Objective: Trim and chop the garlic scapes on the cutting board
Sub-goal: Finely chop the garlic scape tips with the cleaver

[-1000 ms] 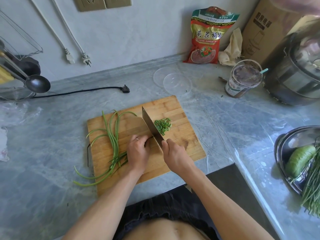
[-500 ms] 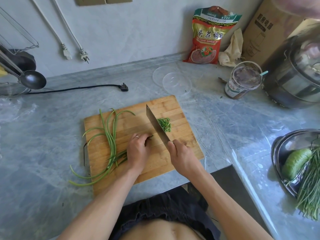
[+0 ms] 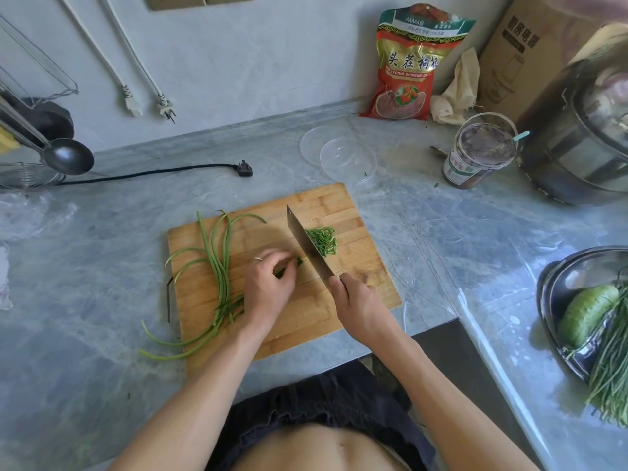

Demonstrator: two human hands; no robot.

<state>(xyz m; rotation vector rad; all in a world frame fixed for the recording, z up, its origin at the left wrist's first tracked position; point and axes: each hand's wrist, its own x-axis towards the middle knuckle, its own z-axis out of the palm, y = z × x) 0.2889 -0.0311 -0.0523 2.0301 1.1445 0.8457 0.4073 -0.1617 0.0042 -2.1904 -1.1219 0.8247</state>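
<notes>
Wooden board (image 3: 356, 212): long curved green scapes (image 3: 217, 263), short-chopped pile (image 3: 323, 241).

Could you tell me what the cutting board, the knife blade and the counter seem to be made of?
Board: likely bamboo or wood, matte, with glued strips showing. Blade: metal, probably steel, dull grey sheen. Counter: grey veined stone, perhaps marble or an imitation, smooth and slightly glossy.

Around the board (image 3: 360, 294): 1 cleaver (image 3: 307, 244), 2 hands, left (image 3: 268, 287) and right (image 3: 362, 309), 1 pile of chopped bits (image 3: 323, 241) on it. Behind it: 2 clear lids (image 3: 348, 159), 1 jar (image 3: 479, 154), 1 red bag (image 3: 413, 62), 3 plugs (image 3: 245, 169). Left of it: 1 ladle (image 3: 68, 159). Right: 1 steel bowl (image 3: 557, 277), 1 cucumber (image 3: 586, 312).
</notes>
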